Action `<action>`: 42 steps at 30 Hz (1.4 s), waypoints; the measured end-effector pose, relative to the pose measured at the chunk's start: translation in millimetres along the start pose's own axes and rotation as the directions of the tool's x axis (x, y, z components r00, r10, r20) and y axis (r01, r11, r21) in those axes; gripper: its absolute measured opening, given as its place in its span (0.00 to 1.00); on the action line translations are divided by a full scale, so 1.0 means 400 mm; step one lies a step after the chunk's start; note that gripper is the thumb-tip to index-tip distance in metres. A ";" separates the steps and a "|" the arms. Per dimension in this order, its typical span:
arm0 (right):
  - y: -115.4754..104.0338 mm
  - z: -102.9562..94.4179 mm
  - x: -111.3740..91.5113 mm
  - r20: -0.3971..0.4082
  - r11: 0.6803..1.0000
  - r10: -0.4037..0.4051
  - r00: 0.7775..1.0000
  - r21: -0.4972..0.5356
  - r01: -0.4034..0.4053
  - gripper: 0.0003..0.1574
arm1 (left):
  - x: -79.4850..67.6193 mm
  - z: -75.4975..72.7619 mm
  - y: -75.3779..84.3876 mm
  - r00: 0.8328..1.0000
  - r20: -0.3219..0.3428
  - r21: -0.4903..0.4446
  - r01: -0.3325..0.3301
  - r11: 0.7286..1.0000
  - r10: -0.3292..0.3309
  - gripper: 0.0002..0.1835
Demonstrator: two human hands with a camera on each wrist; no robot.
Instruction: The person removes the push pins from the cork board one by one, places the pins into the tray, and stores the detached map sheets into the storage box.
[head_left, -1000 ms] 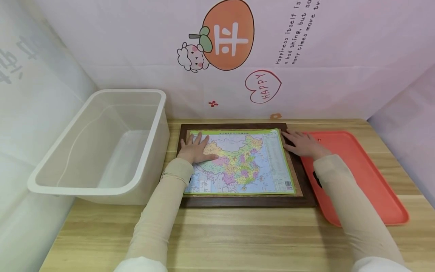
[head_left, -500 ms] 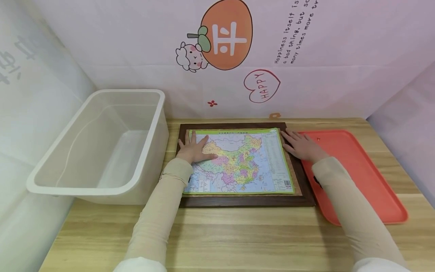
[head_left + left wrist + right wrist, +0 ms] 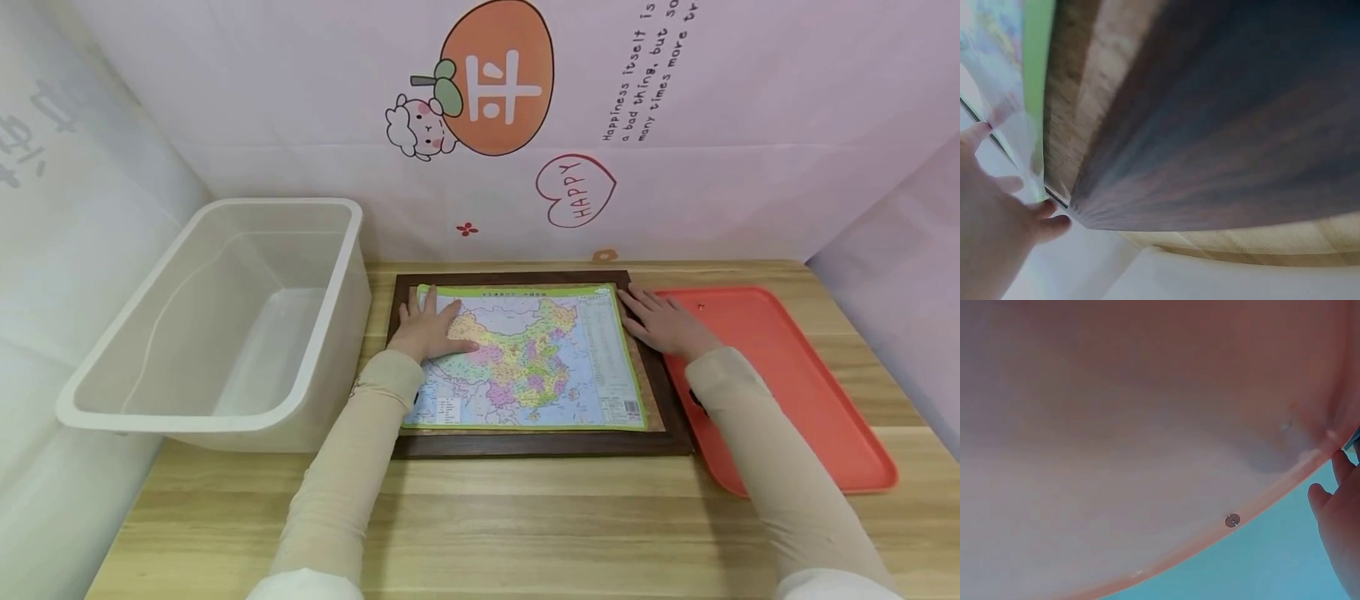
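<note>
The head view is bright and evenly lit, with soft, faint shadows beside the sleeves (image 3: 787, 467) on the table (image 3: 540, 533). The left wrist view is dimmer and hazy, the dark frame (image 3: 1229, 125) smeared and stretched; in the right wrist view the tray (image 3: 1116, 456) is blurred, its rim bowed, beside a blue-green cast.

A glossy, multicoloured rectangular map of China with a green border (image 3: 525, 367) is lying flat and printed side up, covering most of a mottled brown backing panel (image 3: 651, 408). A dark brown, wood-look rectangular frame (image 3: 540, 445) is surrounding both, resting flat on the pale wooden table (image 3: 525, 517).
</note>
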State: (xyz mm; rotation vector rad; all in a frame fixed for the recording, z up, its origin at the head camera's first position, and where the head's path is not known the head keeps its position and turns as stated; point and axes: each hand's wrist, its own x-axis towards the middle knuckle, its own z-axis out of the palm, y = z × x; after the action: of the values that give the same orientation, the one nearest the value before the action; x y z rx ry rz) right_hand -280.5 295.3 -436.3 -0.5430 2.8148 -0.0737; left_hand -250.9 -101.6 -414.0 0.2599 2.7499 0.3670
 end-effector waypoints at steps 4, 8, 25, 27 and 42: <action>-0.005 -0.003 0.000 0.001 1.000 -0.001 1.000 0.004 0.001 0.43 | -0.002 -0.001 0.007 0.999 -0.049 -0.036 -0.006 0.999 0.004 0.48; -0.008 -0.004 0.000 -0.003 1.000 -0.001 1.000 0.009 0.001 0.43 | -0.003 -0.007 0.025 0.992 -0.127 -0.003 -0.011 1.000 0.010 0.45; -0.009 0.005 -0.011 0.007 1.000 0.001 1.000 0.019 -0.001 0.42 | -0.041 -0.073 0.117 0.931 -0.343 0.391 0.022 0.920 0.124 0.28; -0.008 0.006 -0.010 0.005 1.000 0.000 1.000 0.018 0.000 0.42 | -0.048 -0.087 0.128 0.924 -0.359 0.415 0.030 0.909 0.133 0.28; -0.016 -0.008 -0.010 -0.005 0.999 -0.004 1.000 0.037 0.004 0.44 | -0.092 -0.253 0.174 0.941 -0.337 0.062 -0.014 0.998 0.034 0.25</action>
State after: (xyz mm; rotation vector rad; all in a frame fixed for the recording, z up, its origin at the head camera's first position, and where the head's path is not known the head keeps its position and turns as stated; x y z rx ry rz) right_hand -275.5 291.1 -431.4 -0.5409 2.8110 -0.1276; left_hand -245.0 -66.0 -290.9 0.2672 3.1029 0.3668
